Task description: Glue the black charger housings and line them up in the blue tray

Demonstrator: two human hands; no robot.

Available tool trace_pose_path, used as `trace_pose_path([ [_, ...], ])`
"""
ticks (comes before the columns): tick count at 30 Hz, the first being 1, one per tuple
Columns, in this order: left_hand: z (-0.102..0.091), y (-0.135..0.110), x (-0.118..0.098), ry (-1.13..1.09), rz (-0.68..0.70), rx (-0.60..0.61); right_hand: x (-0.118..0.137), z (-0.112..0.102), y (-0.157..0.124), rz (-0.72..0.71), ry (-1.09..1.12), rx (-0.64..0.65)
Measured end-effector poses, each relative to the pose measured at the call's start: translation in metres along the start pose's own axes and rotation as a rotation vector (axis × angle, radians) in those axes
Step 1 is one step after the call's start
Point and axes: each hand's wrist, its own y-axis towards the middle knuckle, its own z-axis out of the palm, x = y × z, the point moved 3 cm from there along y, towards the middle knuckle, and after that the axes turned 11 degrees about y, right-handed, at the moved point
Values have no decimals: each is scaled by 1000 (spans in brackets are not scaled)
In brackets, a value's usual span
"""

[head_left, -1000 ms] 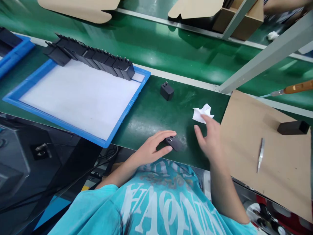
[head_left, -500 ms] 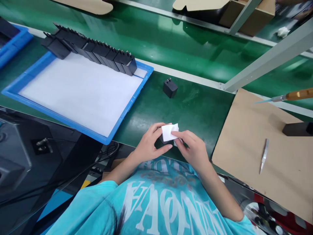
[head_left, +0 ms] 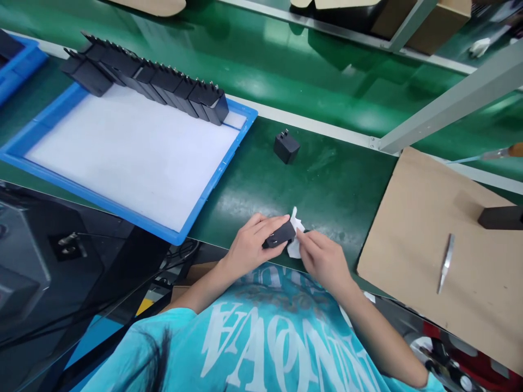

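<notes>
Over the green bench's front edge, my left hand (head_left: 250, 244) is closed around a black plug-in power adapter (head_left: 281, 235), its metal prongs showing. My right hand (head_left: 322, 255) pinches a crumpled white cloth (head_left: 295, 247) against the adapter's right end. Part of the cloth is hidden behind the adapter and my fingers. Farther back on the bench stands another black adapter (head_left: 286, 147), prongs up. To the left, a row of several adapters (head_left: 163, 84) lines the back edge of a blue-rimmed tray (head_left: 200, 204) with a white lining.
At right lies a cardboard sheet (head_left: 408, 218) with tweezers (head_left: 446, 264) and a black block (head_left: 502, 217) on it. A wooden-handled tool (head_left: 512, 151) juts in above. A grey metal post (head_left: 453, 100) rises behind. Another blue tray (head_left: 24, 68) sits far left.
The white cloth has moved from over the adapter's top to its right end. The adapter, with its prongs, now shows in my left hand. The view has shifted slightly.
</notes>
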Motion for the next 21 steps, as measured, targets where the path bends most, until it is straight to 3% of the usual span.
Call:
trace_pose_path([
  [3,0,0,0,5,-3,-16,3,-4,-2,51,102,-43],
  [6,0,0,-1,-4,-9,-21,19,5,-3,-80,164,36],
  [8,0,1,-2,-12,-22,-13,24,12,-3,-90,215,72],
  [13,0,2,-2,-23,-55,11,13,-1,-2,102,319,-100],
  [15,0,1,-1,-25,-61,18,11,-8,0,105,327,-174],
  [21,2,-2,3,-32,-68,35,21,11,-5,-178,231,-15],
])
